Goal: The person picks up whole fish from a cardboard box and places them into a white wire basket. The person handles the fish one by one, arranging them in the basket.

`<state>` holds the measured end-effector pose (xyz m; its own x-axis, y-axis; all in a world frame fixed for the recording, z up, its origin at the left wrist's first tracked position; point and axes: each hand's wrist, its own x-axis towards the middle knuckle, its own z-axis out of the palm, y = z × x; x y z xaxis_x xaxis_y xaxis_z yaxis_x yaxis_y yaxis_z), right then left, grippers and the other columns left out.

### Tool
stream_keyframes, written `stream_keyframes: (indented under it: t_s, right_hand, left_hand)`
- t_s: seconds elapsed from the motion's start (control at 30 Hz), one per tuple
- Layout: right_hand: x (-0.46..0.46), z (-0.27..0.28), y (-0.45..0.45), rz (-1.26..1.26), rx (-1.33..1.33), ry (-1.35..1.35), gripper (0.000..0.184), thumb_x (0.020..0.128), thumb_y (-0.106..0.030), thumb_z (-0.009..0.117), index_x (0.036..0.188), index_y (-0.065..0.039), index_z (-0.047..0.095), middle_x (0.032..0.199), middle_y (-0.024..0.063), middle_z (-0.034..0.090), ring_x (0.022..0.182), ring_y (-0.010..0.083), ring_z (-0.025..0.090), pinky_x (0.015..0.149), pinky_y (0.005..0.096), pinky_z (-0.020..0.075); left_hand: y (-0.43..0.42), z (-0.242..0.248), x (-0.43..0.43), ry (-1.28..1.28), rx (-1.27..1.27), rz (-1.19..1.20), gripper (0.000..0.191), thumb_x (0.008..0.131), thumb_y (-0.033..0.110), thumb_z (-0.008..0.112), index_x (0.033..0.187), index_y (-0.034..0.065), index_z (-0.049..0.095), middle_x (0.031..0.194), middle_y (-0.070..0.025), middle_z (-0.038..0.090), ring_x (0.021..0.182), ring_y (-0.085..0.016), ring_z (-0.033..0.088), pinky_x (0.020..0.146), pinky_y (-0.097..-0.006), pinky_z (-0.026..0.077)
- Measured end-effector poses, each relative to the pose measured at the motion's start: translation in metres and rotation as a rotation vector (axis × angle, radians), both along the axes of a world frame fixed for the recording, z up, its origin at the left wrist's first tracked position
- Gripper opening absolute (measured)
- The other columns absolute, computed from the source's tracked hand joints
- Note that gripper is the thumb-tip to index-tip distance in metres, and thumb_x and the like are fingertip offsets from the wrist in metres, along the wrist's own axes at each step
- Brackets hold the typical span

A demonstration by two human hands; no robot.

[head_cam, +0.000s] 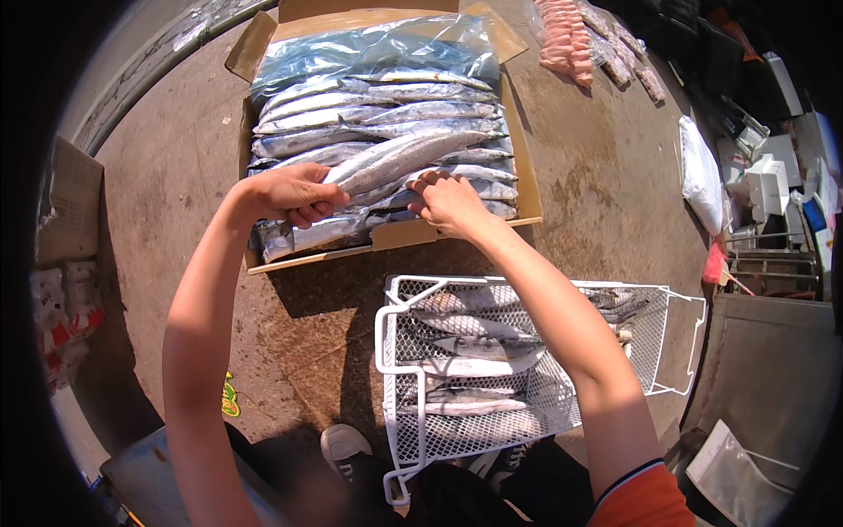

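A cardboard box (535, 191) lined with blue plastic film (375, 49) holds rows of long, silvery fish (309, 122) lying side by side. My left hand (293, 194) grips one end of a larger silver fish (408, 158), thumb on top. That fish lies slantwise over the rows, its far end at the box's right side. My right hand (451, 201) is at the box's front edge, fingers bent down onto the fish there; whether they grip one is hidden. Nearer my feet, a white wire-mesh basket (474, 435) holds several more fish (481, 365), partly covered by my right forearm.
Packs of pink food (563, 39) in clear plastic lie on the concrete floor (178, 178) at the upper right. A full white bag (701, 174) and foam boxes (767, 184) stand along the right. A carton (69, 201) and plastic-wrapped packs (66, 309) are at the left.
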<state>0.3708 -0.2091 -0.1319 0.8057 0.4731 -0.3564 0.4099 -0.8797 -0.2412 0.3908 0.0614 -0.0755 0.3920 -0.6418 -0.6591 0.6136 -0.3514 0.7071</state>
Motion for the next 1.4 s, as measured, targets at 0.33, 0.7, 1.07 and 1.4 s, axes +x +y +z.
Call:
stream_keyframes:
  t_s: [0.33,0.7,1.07,1.4]
  right_hand:
    - [0.024,-0.003,0.018,0.083,-0.130,-0.106,0.066,0.072,-0.061,0.064,0.115,-0.012,0.056,0.114,0.0152,0.055,0.112,0.0299,0.050,0.090,0.0464,0.0403]
    - [-0.103,0.140,-0.072,-0.572,1.314,-0.665,0.037,0.081,-0.006,0.062,0.111,-0.006,0.041,0.115,0.0111,0.045,0.105,0.0178,0.046,0.090,0.0310,0.0386]
    - [-0.220,0.232,-0.072,0.415,0.025,0.188,0.084,0.068,-0.025,0.072,0.142,-0.022,0.034,0.110,0.0080,0.055,0.103,0.0286,0.055,0.089,0.0404,0.0436]
    - [-0.194,0.252,-0.148,0.035,-0.092,0.662,0.059,0.064,-0.020,0.072,0.118,-0.011,0.050,0.103,0.0118,0.060,0.099,0.0307,0.058,0.082,0.0398,0.0465]
  left_hand:
    - [0.051,0.062,-0.102,-0.041,-0.321,0.341,0.041,0.076,0.022,0.076,0.099,0.0066,0.046,0.058,0.0012,0.041,0.039,-0.004,0.031,0.033,-0.0198,0.022]
    - [-0.024,0.160,-0.182,0.313,-0.330,0.288,0.044,0.082,0.014,0.071,0.114,0.0030,0.043,0.059,-0.0006,0.044,0.042,-0.006,0.038,0.036,-0.0216,0.028]
    - [-0.116,0.143,-0.234,0.517,-0.314,-0.422,0.035,0.091,0.031,0.060,0.109,0.0063,0.042,0.062,0.0029,0.040,0.046,-0.006,0.041,0.039,-0.0222,0.033]
    - [-0.061,0.120,-0.257,0.454,-0.483,-0.198,0.064,0.098,0.043,0.037,0.145,0.0043,0.018,0.119,-0.0183,0.058,0.116,-0.023,0.053,0.099,-0.0324,0.042]
